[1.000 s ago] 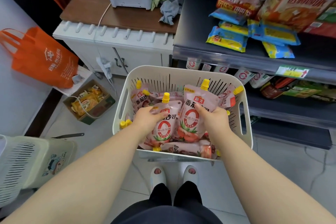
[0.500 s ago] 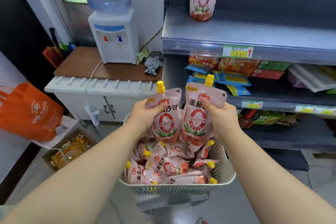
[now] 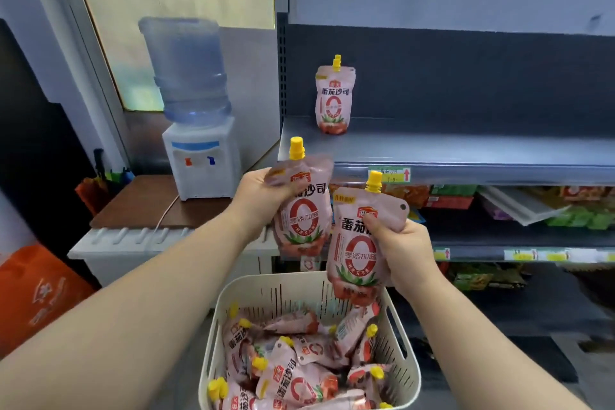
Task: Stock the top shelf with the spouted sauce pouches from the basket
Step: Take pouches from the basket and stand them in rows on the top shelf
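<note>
My left hand [image 3: 266, 190] grips a pink sauce pouch [image 3: 304, 220] with a yellow spout by its upper left corner. My right hand [image 3: 402, 250] grips a second such pouch [image 3: 352, 243] by its upper right side. Both pouches are upright, side by side, above the cream slotted basket [image 3: 399, 336] and just below the front edge of the grey top shelf [image 3: 466, 150]. At the shelf's left end stands a pouch [image 3: 334, 100], with another yellow spout showing behind it. Several more pouches [image 3: 293, 373] lie jumbled in the basket.
A water dispenser [image 3: 199, 130] stands on a brown-topped white cabinet [image 3: 146, 206] to the left of the shelving. An orange bag [image 3: 36, 296] hangs at far left. Lower shelves [image 3: 519, 210] hold snack packets.
Both hands took a pouch each out of the basket and raised them to just under the top shelf. My view tilted up from the basket to the shelf.
</note>
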`<control>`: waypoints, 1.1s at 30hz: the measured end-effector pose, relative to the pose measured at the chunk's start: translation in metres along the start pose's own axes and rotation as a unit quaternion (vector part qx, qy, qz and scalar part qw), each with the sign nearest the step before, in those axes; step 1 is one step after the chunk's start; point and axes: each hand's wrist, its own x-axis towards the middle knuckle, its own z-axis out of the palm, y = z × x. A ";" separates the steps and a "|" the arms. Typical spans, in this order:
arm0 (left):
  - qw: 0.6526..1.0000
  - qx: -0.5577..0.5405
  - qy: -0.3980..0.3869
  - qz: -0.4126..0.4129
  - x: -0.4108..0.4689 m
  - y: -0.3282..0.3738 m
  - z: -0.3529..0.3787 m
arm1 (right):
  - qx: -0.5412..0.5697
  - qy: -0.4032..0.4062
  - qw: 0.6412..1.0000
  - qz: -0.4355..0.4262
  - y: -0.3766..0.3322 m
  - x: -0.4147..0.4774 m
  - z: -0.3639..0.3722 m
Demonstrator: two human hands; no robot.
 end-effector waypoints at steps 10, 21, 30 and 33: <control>0.997 0.045 0.043 0.044 0.088 0.065 0.035 | -0.003 -0.039 0.999 0.016 -0.004 0.000 -0.037; 0.995 -0.003 0.078 0.066 0.181 0.084 0.072 | -0.021 -0.055 0.998 0.017 -0.027 0.029 -0.074; 0.998 0.012 0.002 0.062 0.231 0.061 0.081 | -0.023 -0.052 0.998 0.040 -0.035 0.052 -0.102; 0.999 0.009 -0.016 0.050 0.247 0.048 0.078 | -0.020 -0.081 0.996 0.033 -0.031 0.061 -0.105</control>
